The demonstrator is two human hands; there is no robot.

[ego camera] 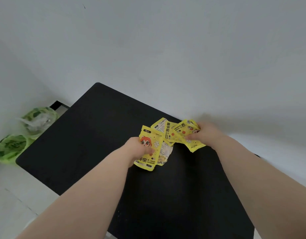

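Note:
Several yellow hand-warmer packets lie fanned out near the far right edge of a black table [90,135]. My left hand [136,149] grips one packet [148,149] with a red-haired cartoon face, thumb on its front; another packet [164,152] shows from under it. My right hand [202,133] pinches a small bunch of packets [185,135], thumb pressed on top. One more packet [161,126] lies between the hands, its printed back partly showing.
The table stands against a white wall [166,49]. On the pale floor to the left sit two green plastic bags [23,133] close to the table's left edge. The near and left parts of the tabletop are bare black.

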